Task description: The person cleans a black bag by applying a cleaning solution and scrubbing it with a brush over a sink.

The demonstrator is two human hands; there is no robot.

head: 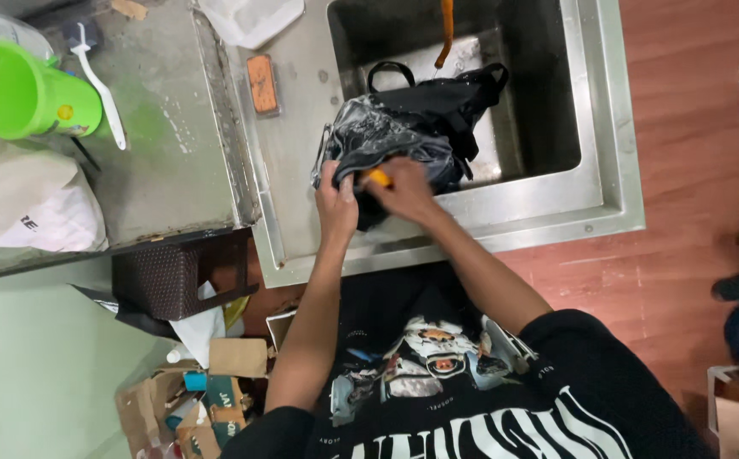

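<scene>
Both hands work on a wet black bag (403, 127) draped over the near-left rim of a steel sink (608, 170); part of the bag hangs into the basin, w/ a strap loop at the far side. Left hand (336, 200) is clamped on the bag's near-left edge, fingers curled into the fabric. Right hand (408, 189) is closed round a small orange/yellow brush (377, 177), only its tip showing, pressed against the bag just beside the left hand. An orange hose (446, 30) hangs down into the sink from the far edge, above the bag.

On the sink's left ledge lies an orange soap bar (262, 83), near the bag but apart from it. Further left, on a stained counter (165, 153): a green plastic mug (25, 92) on its side, a white brush (102, 85) beside it, and a white sack (34, 208) at the near-left. Below the counter, a dark woven basket (174, 276) and cardboard scraps (199, 399) on the floor.
</scene>
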